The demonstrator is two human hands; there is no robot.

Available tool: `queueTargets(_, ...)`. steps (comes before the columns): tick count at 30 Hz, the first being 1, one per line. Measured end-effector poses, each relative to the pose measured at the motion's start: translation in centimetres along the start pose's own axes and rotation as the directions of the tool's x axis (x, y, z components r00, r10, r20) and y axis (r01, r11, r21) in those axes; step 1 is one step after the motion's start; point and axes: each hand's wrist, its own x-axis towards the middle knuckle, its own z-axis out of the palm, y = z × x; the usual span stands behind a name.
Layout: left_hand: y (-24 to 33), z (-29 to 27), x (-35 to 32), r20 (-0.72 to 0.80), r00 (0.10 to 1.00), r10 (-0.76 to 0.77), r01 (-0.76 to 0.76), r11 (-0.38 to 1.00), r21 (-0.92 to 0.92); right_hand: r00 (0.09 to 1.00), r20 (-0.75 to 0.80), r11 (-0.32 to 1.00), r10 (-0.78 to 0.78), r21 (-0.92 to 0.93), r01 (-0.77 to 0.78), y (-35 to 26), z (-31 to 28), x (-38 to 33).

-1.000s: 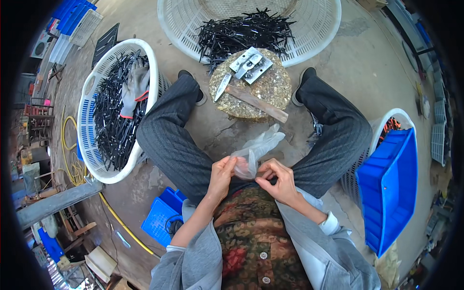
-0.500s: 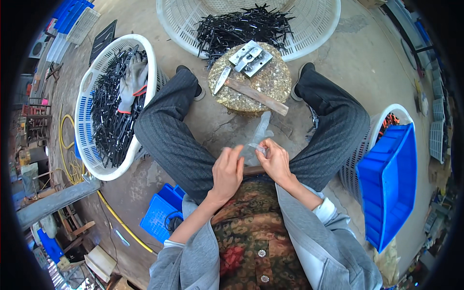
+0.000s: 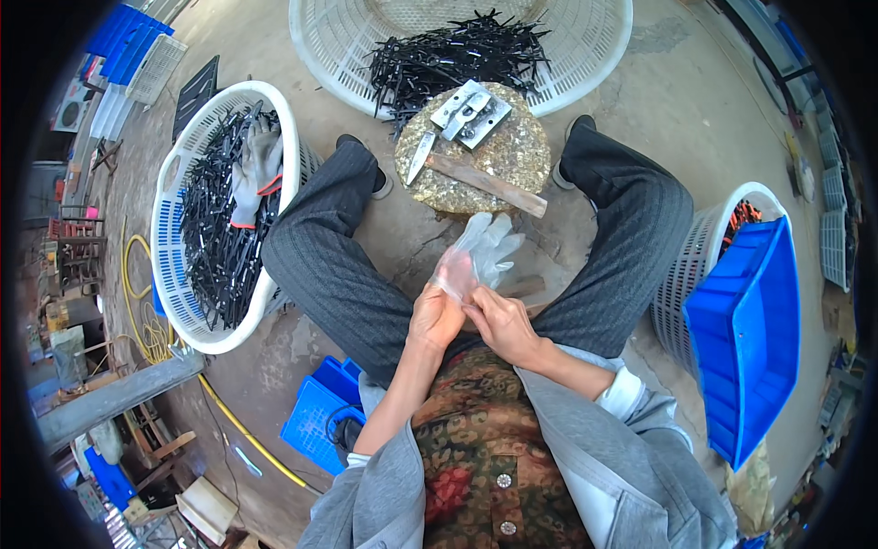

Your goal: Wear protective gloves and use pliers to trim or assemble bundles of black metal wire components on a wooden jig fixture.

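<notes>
A thin, translucent plastic glove (image 3: 489, 245) hangs between my hands, its empty fingers spread toward the stump. My left hand (image 3: 439, 306) reaches into the glove's cuff, fingers stretched forward and faintly showing through the plastic. At the cuff's right side, my right hand (image 3: 505, 322) pinches the glove's edge. Beyond the glove stands a round, speckled stump (image 3: 466, 197). On it lie a hammer (image 3: 485, 183) with a wooden handle and a metal block fixture (image 3: 471, 114).
Left of my knee is a white basket (image 3: 165, 265) of thin black parts, with grey work gloves (image 3: 251, 178) on top. A large white basket (image 3: 594, 55) holds more behind the stump. On the right, a blue bin (image 3: 768, 339) leans against another basket (image 3: 677, 293). A yellow hose (image 3: 251, 435) crosses the floor.
The glove has been lifted and spread open. My left hand has moved into its cuff, and my right hand has come closer beside it, still pinching the plastic.
</notes>
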Motion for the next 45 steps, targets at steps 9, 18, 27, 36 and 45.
queueTargets(9,1.0,1.0,-1.6,0.115,0.985,-0.131,0.109,0.977,0.181,0.977,0.027,0.976,-0.213,0.060,0.211,-1.4,1.6,2.3)
queueTargets(18,3.5,1.4,0.3,0.318,0.943,-0.096,0.234,0.872,-0.430,0.978,0.064,0.975,-0.197,0.117,0.189,-2.1,2.0,2.3)
queueTargets(27,3.4,1.3,0.5,0.613,0.784,0.100,0.098,0.955,-0.281,0.991,0.093,0.942,-0.099,0.330,0.063,-2.2,2.4,2.4)
queueTargets(36,5.6,8.0,-0.5,0.826,0.556,0.098,0.086,0.981,-0.174,0.966,0.028,0.927,-0.256,0.292,0.237,-5.2,1.9,4.5)
queueTargets(45,8.9,10.7,1.7,0.751,0.655,0.085,0.217,0.931,-0.295,0.922,0.095,0.927,-0.376,0.053,0.372,-6.1,2.0,5.3)
